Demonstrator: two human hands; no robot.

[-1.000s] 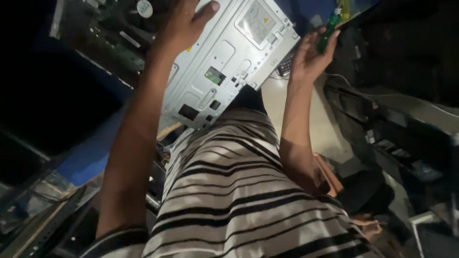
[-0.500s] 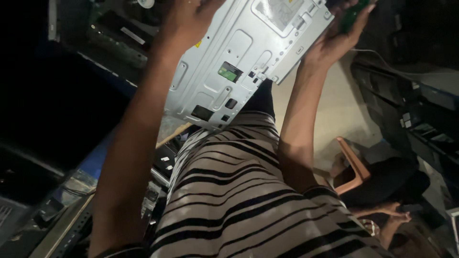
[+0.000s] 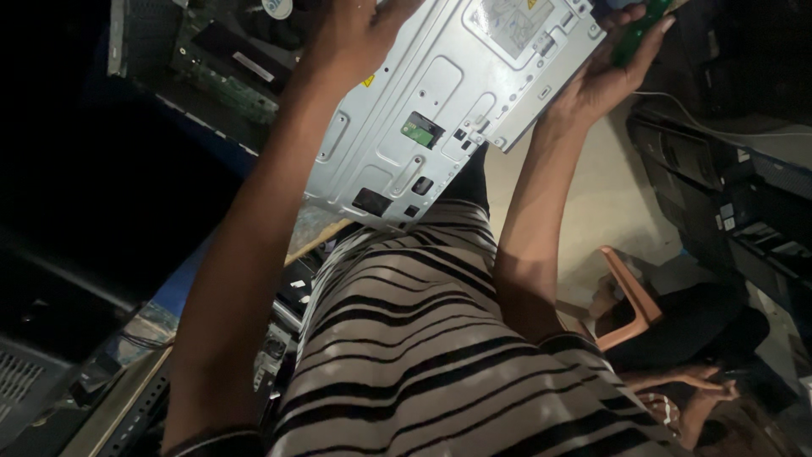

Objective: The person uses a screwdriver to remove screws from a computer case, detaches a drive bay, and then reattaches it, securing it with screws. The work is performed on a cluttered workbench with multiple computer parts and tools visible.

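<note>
- Striped black-and-white cloth of our shirt fills the near part of the view, and both our bare forearms rise from it toward the top edge.
- Just past the shirt we hold up a grey sheet-metal chassis panel, tilted, its lower corner over our chest and its far end running out of view above.
- We judge the panel stiff and fairly light for its size, but awkward: it is broad, with stamped ribs, cut-outs and thin edges that could bite. The outer edges look the best places to grip, clear of the small green board near its middle.
- Our left hand lies on the panel's upper left part, fingers spread over the metal, the wrist bent back and the arm nearly straight.
- Our right hand cups the panel's right edge, palm against it, fingers curled about a green tool handle held alongside.
- Farther left, a dark open computer case sits on the tabletop.
- To the right, another person's hand shows low down near an orange chair.
</note>
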